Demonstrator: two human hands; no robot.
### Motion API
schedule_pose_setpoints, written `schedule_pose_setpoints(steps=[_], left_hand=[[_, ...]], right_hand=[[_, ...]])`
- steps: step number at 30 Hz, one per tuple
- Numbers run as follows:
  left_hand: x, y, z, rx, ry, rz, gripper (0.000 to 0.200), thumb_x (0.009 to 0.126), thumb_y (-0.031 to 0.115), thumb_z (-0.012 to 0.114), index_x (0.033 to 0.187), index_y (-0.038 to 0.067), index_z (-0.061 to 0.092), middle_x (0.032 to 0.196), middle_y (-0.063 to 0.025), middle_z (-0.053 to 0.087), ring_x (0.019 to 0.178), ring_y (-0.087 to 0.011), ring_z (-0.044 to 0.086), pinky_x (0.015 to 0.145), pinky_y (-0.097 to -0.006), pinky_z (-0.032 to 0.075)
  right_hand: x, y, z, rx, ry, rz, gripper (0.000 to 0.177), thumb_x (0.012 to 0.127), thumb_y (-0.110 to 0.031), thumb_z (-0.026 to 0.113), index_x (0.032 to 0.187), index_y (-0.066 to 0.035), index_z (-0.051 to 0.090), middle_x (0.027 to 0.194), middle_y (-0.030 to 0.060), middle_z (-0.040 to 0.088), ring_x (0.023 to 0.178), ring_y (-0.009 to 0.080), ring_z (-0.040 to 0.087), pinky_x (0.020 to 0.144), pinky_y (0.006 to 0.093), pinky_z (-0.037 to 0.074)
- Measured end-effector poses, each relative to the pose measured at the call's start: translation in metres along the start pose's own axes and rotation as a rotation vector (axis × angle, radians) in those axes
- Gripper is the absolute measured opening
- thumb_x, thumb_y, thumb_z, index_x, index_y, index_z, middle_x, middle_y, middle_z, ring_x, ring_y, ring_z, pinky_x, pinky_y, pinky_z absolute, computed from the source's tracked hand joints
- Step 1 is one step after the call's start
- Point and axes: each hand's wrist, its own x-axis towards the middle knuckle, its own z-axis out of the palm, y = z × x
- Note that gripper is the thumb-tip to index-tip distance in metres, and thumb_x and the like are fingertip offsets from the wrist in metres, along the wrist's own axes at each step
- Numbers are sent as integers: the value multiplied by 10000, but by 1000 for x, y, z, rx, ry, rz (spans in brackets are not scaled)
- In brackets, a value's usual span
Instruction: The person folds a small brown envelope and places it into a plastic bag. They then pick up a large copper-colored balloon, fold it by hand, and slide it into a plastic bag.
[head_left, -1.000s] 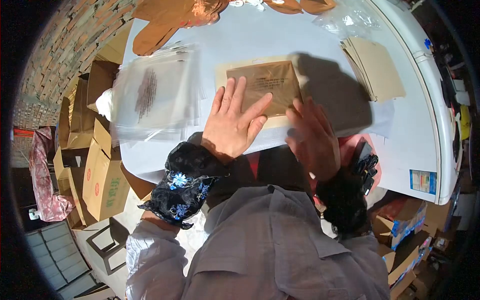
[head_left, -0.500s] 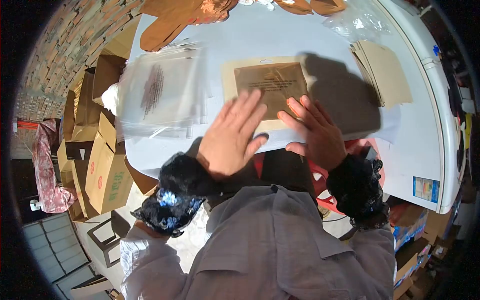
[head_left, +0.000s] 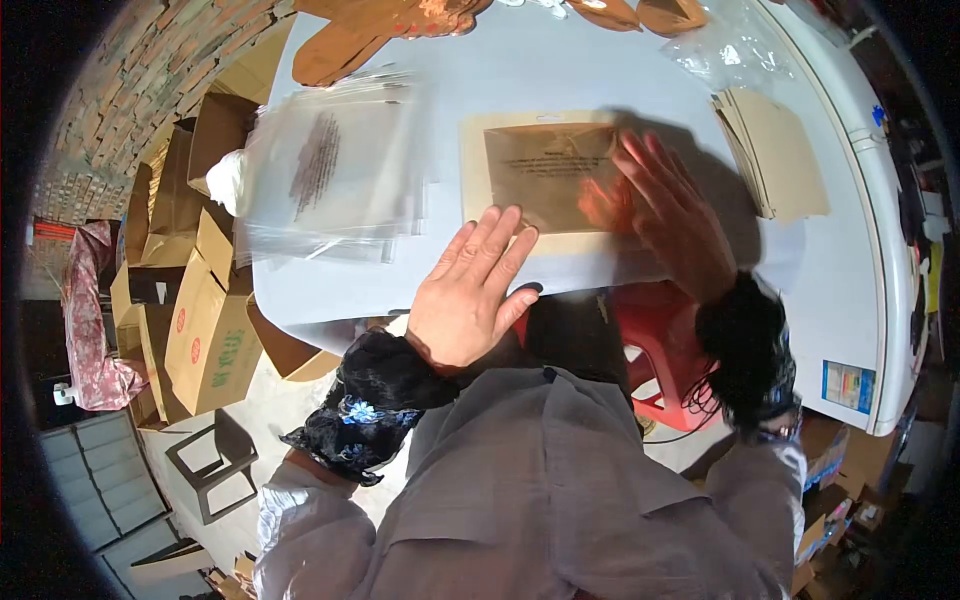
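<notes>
A brown card in a clear printed sleeve (head_left: pixel 545 165) lies flat on the white table (head_left: pixel 560 70). My left hand (head_left: pixel 470 290) rests flat with spread fingers at the near edge of the sleeve, fingertips on its lower left part. Blurred from motion, my right hand (head_left: pixel 665 215) lies with open fingers over the sleeve's right side. Neither hand grips anything. Both wrists wear dark lace cuffs.
A stack of clear printed bags (head_left: pixel 330 170) lies left of the sleeve. A pile of tan cards (head_left: pixel 775 165) sits at the right. Brown cut-out shapes (head_left: pixel 380 25) and crumpled plastic (head_left: pixel 735 45) lie at the far edge. Cardboard boxes (head_left: pixel 205 340) stand on the floor left, with a red stool (head_left: pixel 660 360) under the table.
My right hand has swept up and to the right across the sleeve. My left hand has slid down toward the table's near edge.
</notes>
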Motion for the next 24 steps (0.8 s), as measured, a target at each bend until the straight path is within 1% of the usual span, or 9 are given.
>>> schedule_pose_setpoints(steps=[2, 4, 7, 10, 13, 16, 19, 24], left_hand=[[0, -1, 0, 5, -6, 5, 607, 997, 365, 564, 1514, 85, 412, 1580, -165, 366, 1471, -340, 341, 1183, -471, 314], [0, 0, 0, 4, -10, -3, 605, 997, 362, 564, 1513, 85, 413, 1579, -165, 367, 1472, -342, 338, 1183, -472, 313], [1, 3, -2, 47, 6, -15, 617, 955, 344, 625, 1482, 75, 447, 1561, -137, 399, 1457, -298, 366, 1174, -436, 332], [1, 3, -4, 59, -17, -17, 622, 960, 347, 619, 1488, 73, 437, 1568, -139, 389, 1467, -300, 349, 1177, -439, 323], [1, 4, -3, 22, -42, -29, 638, 974, 366, 596, 1511, 74, 410, 1578, -167, 369, 1471, -353, 335, 1181, -481, 312], [3, 4, -5, 24, -65, -42, 649, 961, 365, 612, 1509, 78, 414, 1578, -169, 369, 1474, -348, 333, 1183, -482, 310], [5, 5, -6, 29, -96, -61, 656, 950, 359, 627, 1508, 83, 418, 1581, -173, 364, 1475, -344, 332, 1185, -482, 307], [5, 6, -4, 82, -115, -77, 640, 978, 394, 575, 1520, 96, 411, 1592, -151, 357, 1480, -344, 326, 1191, -482, 295]], right_hand=[[21, 9, 4, -54, -18, -63, 552, 909, -184, 639, 1416, -17, 498, 1577, 165, 370, 1465, 395, 326, 1187, 469, 324], [39, 11, 7, 126, -112, 11, 547, 896, -123, 634, 1404, 24, 496, 1569, 170, 383, 1459, 395, 335, 1185, 455, 332], [39, 23, 27, 174, -144, -54, 545, 909, -167, 614, 1413, 6, 499, 1540, 177, 427, 1440, 397, 367, 1178, 474, 335], [33, 28, 36, 140, -204, -46, 540, 936, -148, 556, 1454, -23, 470, 1555, 170, 413, 1456, 385, 353, 1187, 499, 294], [30, 28, 37, 134, -145, -62, 534, 922, -145, 583, 1433, -17, 496, 1522, 166, 460, 1430, 391, 393, 1180, 505, 304], [28, 29, 38, 178, -85, -62, 522, 915, -150, 603, 1414, -22, 518, 1509, 147, 481, 1414, 379, 421, 1172, 494, 327], [29, 26, 35, 162, -37, -51, 541, 895, -203, 657, 1391, -22, 539, 1467, 149, 528, 1383, 352, 469, 1162, 479, 358], [29, 27, 35, 172, -13, -44, 530, 897, -202, 661, 1384, -24, 549, 1465, 141, 531, 1384, 337, 471, 1171, 458, 352]])
